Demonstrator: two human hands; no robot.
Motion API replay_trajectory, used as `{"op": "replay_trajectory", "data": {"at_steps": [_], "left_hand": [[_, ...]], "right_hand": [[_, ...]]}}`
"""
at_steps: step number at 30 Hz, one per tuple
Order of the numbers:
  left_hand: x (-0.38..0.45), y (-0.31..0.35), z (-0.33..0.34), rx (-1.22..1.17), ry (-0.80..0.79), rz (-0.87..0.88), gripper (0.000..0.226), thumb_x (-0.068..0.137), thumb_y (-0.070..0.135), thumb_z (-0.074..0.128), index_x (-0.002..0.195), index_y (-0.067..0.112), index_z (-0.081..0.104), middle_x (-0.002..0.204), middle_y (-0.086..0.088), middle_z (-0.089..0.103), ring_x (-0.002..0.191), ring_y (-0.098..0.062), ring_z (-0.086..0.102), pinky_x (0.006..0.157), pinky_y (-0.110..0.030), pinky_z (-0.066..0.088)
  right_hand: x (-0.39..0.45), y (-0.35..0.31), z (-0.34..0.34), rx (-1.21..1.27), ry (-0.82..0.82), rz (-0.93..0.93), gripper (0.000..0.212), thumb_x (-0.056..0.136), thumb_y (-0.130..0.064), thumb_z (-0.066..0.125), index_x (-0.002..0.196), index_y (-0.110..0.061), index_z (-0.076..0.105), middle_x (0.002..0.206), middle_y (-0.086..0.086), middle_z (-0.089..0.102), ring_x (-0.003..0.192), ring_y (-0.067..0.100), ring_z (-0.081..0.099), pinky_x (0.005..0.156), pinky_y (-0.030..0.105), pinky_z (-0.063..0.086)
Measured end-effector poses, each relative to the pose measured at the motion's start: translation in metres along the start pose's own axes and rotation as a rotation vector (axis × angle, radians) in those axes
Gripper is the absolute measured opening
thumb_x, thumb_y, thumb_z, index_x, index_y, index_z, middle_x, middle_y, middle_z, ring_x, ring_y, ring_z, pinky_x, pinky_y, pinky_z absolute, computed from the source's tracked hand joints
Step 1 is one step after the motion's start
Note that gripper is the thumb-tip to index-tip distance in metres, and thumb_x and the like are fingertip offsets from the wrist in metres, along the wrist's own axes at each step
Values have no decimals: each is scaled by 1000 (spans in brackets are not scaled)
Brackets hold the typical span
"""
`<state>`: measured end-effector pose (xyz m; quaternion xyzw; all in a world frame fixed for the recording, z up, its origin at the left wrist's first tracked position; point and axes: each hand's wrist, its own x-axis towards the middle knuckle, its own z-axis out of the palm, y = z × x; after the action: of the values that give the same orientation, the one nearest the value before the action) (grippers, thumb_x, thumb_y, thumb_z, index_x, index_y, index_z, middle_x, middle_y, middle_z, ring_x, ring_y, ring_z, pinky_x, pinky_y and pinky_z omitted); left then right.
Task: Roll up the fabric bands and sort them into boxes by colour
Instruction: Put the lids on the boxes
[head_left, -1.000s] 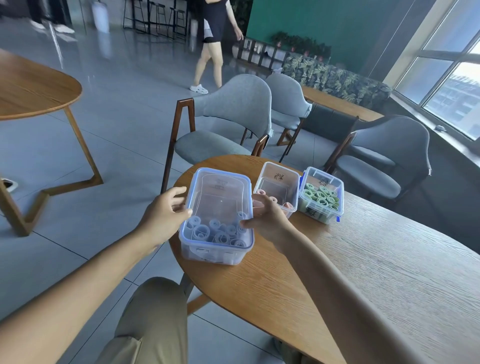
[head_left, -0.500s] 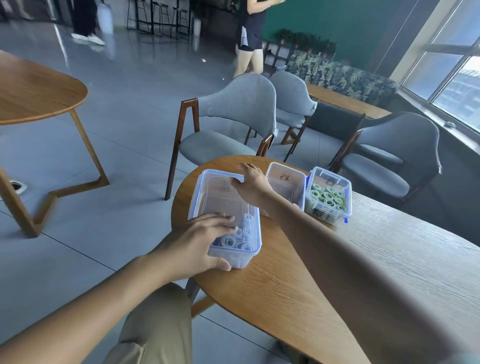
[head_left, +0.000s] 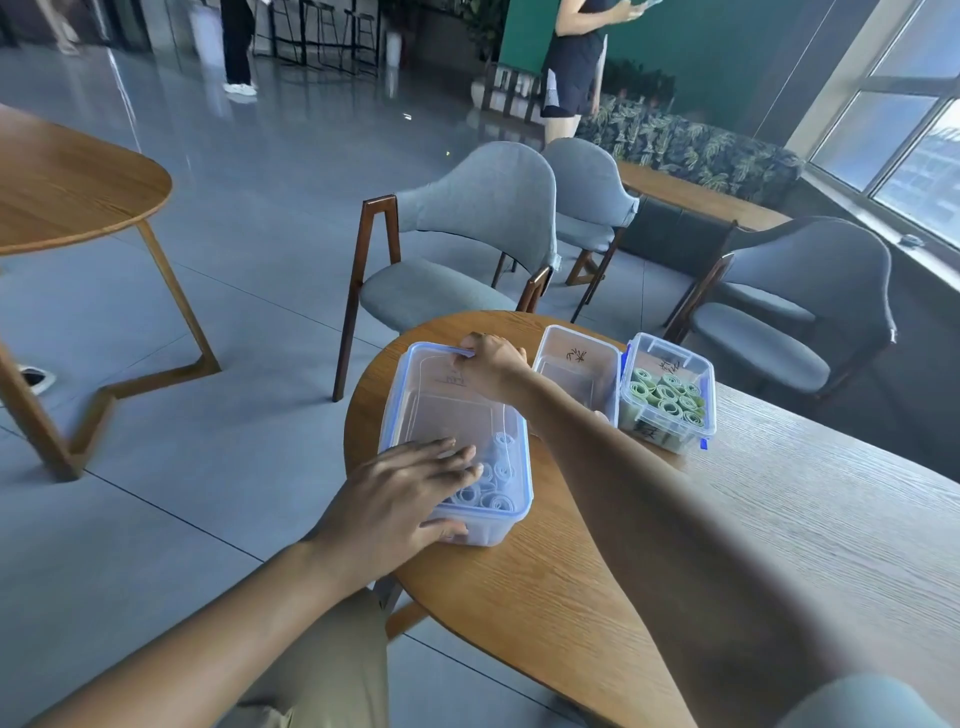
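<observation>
Nearest, the left hand is lying flat across the near end of the lid of the big clear box, fingers straight and spread on top, thumb resting against the near wall. That box is sitting at the rounded end of the wooden table, its long axis running away from the person and leaning slightly left at the far end. Through the lid, pale blue rolled bands are showing, bunched at the near right end, most standing on end with their spirals facing up. Farther along, the right hand is curling its fingers over the far rim of the same lid, gripping its edge, with the forearm crossing above the box's right side. Just beyond and to the right, a smaller clear box is standing with dark writing on it; its contents are hidden behind the arm. Touching its right side, a third box is holding green rolled bands, spirals up. Grey chairs are standing past the table.
</observation>
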<state>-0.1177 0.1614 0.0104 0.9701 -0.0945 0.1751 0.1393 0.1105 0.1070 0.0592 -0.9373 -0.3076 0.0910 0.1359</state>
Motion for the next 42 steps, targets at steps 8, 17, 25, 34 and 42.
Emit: {"op": "replay_trajectory", "data": {"at_steps": [8, 17, 25, 34, 42], "left_hand": [[1, 0, 0, -10, 22, -19, 71, 76, 46, 81, 139, 22, 59, 142, 5, 57, 134, -14, 52, 105, -31, 39], [26, -16, -9, -26, -15, -114, 67, 83, 35, 78, 144, 33, 50, 150, 17, 43, 135, -10, 38, 110, -37, 40], [72, -30, -7, 62, -95, -162, 68, 87, 20, 74, 148, 21, 44, 147, 1, 47, 139, -18, 38, 109, -39, 38], [121, -49, 10, 157, -183, -179, 78, 92, -1, 61, 156, 31, 29, 164, 6, 25, 148, -22, 23, 115, -43, 33], [143, -49, 10, 171, -226, -189, 81, 91, -14, 48, 157, 26, 23, 167, 4, 13, 153, -23, 13, 118, -41, 27]], "right_hand": [[-4, 6, 0, 53, 36, -22, 34, 99, -37, 47, 118, -14, 64, 117, 8, 64, 117, 29, 52, 96, 39, 34], [-49, 55, 9, 123, 318, -70, 44, 101, -33, 50, 142, -17, 49, 143, 7, 48, 137, 28, 33, 108, 41, 27], [-96, 97, 17, 125, 390, -65, 38, 98, -31, 53, 134, -21, 56, 139, 1, 51, 133, 25, 36, 109, 44, 31], [-127, 135, 21, 98, 421, -39, 37, 99, -31, 55, 135, -22, 55, 137, -1, 52, 129, 22, 39, 106, 40, 32], [-144, 160, 22, 67, 468, -83, 37, 97, -26, 56, 134, -20, 55, 138, -4, 52, 131, 18, 40, 111, 36, 33]]}}
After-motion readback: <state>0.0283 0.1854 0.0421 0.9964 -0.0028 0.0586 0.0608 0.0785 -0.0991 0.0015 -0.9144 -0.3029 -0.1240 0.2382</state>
